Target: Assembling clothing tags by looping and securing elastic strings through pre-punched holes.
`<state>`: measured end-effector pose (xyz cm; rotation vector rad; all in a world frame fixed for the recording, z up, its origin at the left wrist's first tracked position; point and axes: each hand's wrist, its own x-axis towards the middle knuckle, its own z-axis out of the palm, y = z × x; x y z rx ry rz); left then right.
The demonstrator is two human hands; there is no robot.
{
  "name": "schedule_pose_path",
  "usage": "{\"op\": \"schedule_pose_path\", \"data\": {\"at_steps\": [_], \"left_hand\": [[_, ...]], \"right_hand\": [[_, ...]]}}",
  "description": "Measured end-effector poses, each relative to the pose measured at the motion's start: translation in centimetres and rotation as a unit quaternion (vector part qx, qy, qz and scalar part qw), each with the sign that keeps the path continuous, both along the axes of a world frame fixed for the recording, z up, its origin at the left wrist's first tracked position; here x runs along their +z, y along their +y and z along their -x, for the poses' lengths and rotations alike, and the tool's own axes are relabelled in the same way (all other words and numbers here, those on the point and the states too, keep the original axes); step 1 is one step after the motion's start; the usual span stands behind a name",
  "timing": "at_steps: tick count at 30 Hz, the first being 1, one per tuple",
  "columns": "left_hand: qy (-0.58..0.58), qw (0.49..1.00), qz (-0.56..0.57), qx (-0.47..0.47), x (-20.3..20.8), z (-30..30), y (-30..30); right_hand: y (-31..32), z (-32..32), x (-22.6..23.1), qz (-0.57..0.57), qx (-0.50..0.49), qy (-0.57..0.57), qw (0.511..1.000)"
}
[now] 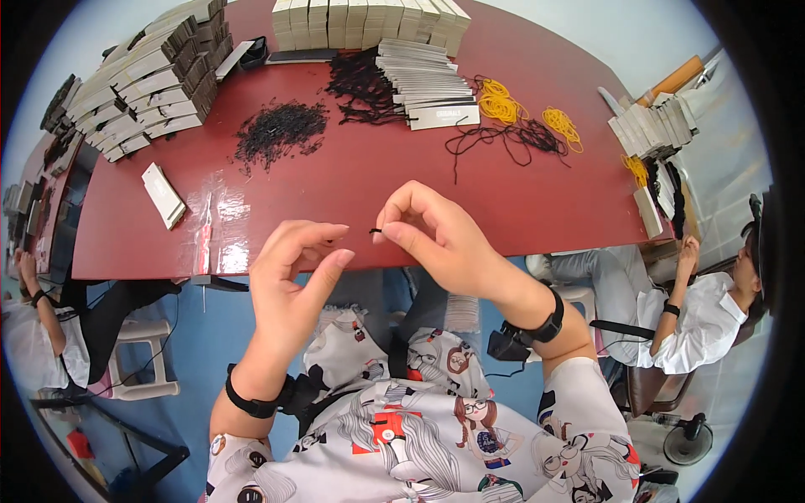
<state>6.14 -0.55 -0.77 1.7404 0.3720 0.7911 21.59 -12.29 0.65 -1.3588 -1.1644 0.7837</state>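
Note:
Both my hands are raised over the near edge of the red table. My right hand [432, 239] pinches a small black piece [376, 230] between thumb and forefinger; its exact kind is too small to tell. To the left of it, my left hand [293, 268] has its thumb and fingers apart, and I see nothing between them. Beyond my hands, a loose pile of small black pieces [281, 134] lies on the table. Farther back, a row of white card tags [423, 80] overlaps, with black cords [362, 84] strung from their left ends.
Yellow cords [501, 102] and loose black cords [528, 142] lie at the right. Tall stacks of cards [159, 80] stand at the far left, with another card row [369, 25] at the back. A red-handled tool [204, 247] lies near the left front edge. People sit on both sides.

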Motion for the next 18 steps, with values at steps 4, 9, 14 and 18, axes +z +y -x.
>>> {"op": "schedule_pose_path", "data": {"at_steps": [4, 9, 14, 18], "left_hand": [[-0.051, 0.998, 0.001, -0.032, 1.6, 0.7, -0.7], [-0.045, 0.994, -0.094, -0.025, 1.6, 1.5, -0.4], [-0.053, 0.992, -0.116, 0.007, 1.4, 1.7, -0.7], [-0.053, 0.999, 0.002, 0.000, 1.4, 2.3, -1.0]], "right_hand": [[0.0, 2.3, 0.7, -0.025, 0.011, 0.043, 0.999], [-0.2, 3.8, 1.7, 0.015, 0.040, 0.153, 0.987], [0.1, 4.4, 0.7, -0.037, 0.053, 0.192, 0.979], [-0.3, 4.5, 1.3, -0.024, 0.048, 0.206, 0.977]]}}
